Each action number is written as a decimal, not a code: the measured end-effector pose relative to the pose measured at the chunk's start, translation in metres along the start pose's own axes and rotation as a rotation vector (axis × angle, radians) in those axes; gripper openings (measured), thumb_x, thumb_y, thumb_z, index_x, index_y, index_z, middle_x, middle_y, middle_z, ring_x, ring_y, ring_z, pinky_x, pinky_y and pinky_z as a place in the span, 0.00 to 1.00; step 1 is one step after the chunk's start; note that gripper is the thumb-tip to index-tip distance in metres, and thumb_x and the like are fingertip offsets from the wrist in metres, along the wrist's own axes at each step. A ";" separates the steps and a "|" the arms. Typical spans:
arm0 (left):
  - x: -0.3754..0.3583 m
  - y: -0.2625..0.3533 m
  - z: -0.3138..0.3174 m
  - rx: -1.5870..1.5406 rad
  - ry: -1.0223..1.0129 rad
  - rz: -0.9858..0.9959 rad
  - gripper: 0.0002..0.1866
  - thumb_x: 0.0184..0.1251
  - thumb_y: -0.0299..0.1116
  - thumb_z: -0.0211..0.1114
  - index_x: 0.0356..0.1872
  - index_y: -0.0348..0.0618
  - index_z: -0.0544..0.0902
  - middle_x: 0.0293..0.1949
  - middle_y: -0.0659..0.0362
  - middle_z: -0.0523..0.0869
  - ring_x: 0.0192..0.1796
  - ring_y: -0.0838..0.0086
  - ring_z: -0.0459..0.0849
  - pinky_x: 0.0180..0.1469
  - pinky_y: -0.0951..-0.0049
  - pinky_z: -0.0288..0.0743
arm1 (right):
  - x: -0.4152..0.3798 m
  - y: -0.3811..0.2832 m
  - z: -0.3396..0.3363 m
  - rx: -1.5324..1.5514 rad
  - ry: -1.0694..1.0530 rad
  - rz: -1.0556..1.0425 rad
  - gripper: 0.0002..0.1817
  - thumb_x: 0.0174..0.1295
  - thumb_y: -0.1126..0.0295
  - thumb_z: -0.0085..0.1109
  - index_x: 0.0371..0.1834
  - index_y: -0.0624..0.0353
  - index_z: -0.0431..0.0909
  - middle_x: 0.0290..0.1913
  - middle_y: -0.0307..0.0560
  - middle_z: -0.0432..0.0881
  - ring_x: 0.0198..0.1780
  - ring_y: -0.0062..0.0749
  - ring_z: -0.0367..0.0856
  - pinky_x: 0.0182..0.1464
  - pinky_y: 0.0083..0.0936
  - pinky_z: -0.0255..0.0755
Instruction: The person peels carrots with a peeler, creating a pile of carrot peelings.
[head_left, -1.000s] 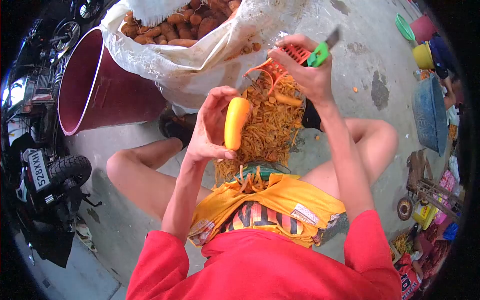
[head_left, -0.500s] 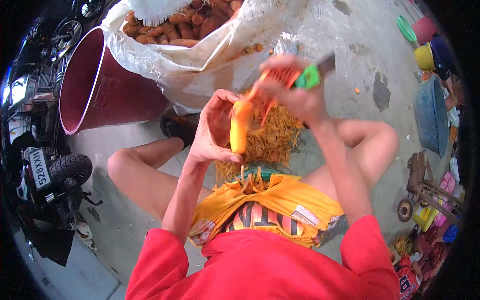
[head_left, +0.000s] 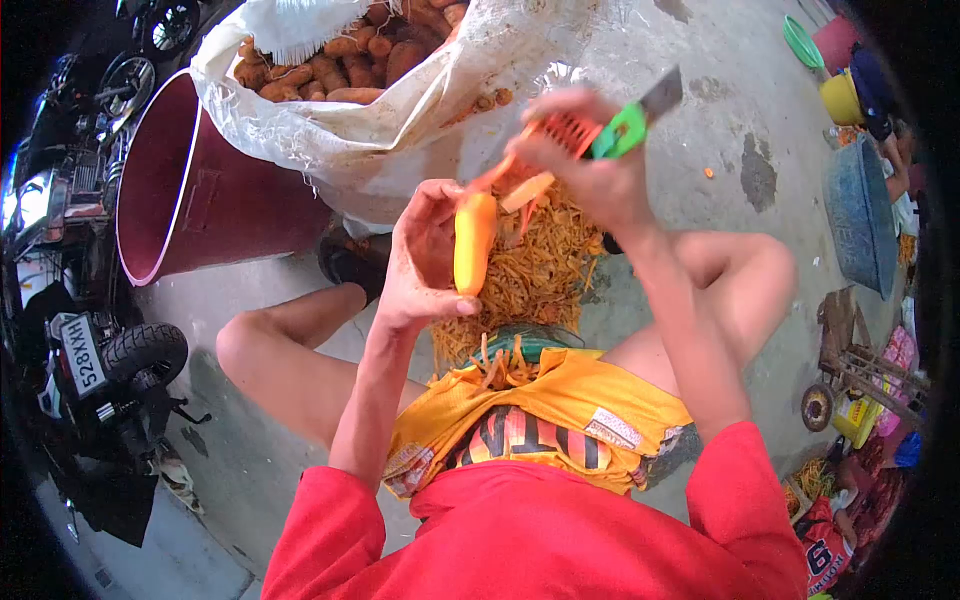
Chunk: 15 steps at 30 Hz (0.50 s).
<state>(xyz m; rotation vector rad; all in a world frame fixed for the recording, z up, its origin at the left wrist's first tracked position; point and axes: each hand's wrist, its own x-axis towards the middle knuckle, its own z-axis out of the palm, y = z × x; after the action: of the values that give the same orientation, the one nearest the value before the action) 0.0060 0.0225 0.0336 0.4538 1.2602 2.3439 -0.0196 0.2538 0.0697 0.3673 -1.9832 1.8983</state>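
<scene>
Upright between the thumb and fingers of my left hand [head_left: 420,255] is a peeled orange carrot [head_left: 474,245]. My right hand [head_left: 590,160] is closed round an orange-red peeler [head_left: 560,132], just above and to the right of the carrot. A strip of orange peel [head_left: 527,191] hangs by the peeler. A knife with a green handle [head_left: 620,131] and a dark blade also sticks out of my right hand. Below both hands lies a heap of peelings [head_left: 545,270] between my legs, with a green rim at its near edge.
A white sack [head_left: 400,130] full of unpeeled carrots [head_left: 350,65] stands ahead, beside a maroon bin [head_left: 240,195]. Motorcycles [head_left: 110,350] are at the left. On the right are a blue-grey basin [head_left: 860,215], a small wheeled cart [head_left: 850,365] and parts of other people.
The peeler and knife have shifted slightly up and right relative to the carrot, and a peel strip now shows beside it. My left hand still holds the carrot, slightly further left.
</scene>
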 end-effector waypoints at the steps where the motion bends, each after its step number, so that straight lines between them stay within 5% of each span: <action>1: 0.000 0.001 0.001 0.003 0.004 -0.001 0.56 0.29 0.38 0.95 0.65 0.42 0.70 0.62 0.60 0.76 0.67 0.71 0.75 0.72 0.67 0.67 | -0.006 -0.010 0.010 0.054 -0.053 -0.084 0.13 0.59 0.70 0.81 0.42 0.60 0.86 0.33 0.35 0.88 0.35 0.14 0.84 0.38 0.18 0.78; 2: 0.000 0.002 0.001 0.005 -0.008 0.001 0.56 0.29 0.38 0.95 0.65 0.42 0.69 0.62 0.60 0.76 0.67 0.71 0.75 0.72 0.67 0.67 | -0.007 -0.013 0.015 -0.027 -0.054 -0.222 0.12 0.60 0.70 0.80 0.41 0.60 0.86 0.32 0.34 0.87 0.34 0.14 0.83 0.36 0.17 0.78; 5: -0.007 0.000 -0.003 0.039 -0.068 -0.006 0.57 0.28 0.38 0.94 0.66 0.43 0.68 0.61 0.59 0.76 0.67 0.71 0.75 0.72 0.67 0.66 | 0.004 0.014 -0.007 -0.105 0.029 -0.031 0.13 0.59 0.71 0.81 0.41 0.60 0.86 0.34 0.34 0.87 0.36 0.15 0.83 0.38 0.17 0.78; 7: -0.004 0.001 0.005 -0.026 -0.024 0.003 0.58 0.28 0.38 0.94 0.67 0.42 0.68 0.62 0.60 0.75 0.67 0.70 0.75 0.72 0.68 0.67 | 0.007 0.020 -0.017 -0.195 0.017 -0.091 0.13 0.59 0.71 0.81 0.42 0.60 0.85 0.35 0.34 0.88 0.36 0.16 0.84 0.38 0.17 0.79; 11: 0.002 0.000 0.006 -0.035 0.049 -0.043 0.59 0.27 0.36 0.95 0.68 0.41 0.69 0.63 0.61 0.75 0.67 0.70 0.76 0.73 0.66 0.69 | -0.006 -0.011 0.009 -0.041 -0.039 -0.154 0.13 0.61 0.73 0.78 0.45 0.59 0.84 0.34 0.35 0.88 0.36 0.17 0.86 0.39 0.19 0.82; 13: -0.003 0.002 -0.002 0.022 0.010 -0.037 0.58 0.28 0.35 0.96 0.68 0.41 0.70 0.63 0.60 0.76 0.68 0.71 0.76 0.74 0.66 0.68 | -0.011 -0.003 0.009 0.144 -0.062 0.049 0.12 0.62 0.73 0.78 0.45 0.59 0.84 0.34 0.36 0.88 0.35 0.17 0.86 0.39 0.19 0.82; 15: -0.005 0.000 -0.006 0.007 -0.095 0.000 0.58 0.28 0.36 0.96 0.68 0.41 0.71 0.63 0.60 0.77 0.68 0.71 0.76 0.73 0.66 0.69 | 0.005 0.018 -0.011 0.071 -0.017 0.039 0.12 0.63 0.73 0.77 0.46 0.59 0.83 0.33 0.37 0.88 0.33 0.19 0.87 0.38 0.21 0.82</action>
<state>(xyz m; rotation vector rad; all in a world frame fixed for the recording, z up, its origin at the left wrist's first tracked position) 0.0073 0.0155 0.0297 0.5603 1.2247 2.2897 -0.0305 0.2664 0.0561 0.3675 -1.9515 2.0000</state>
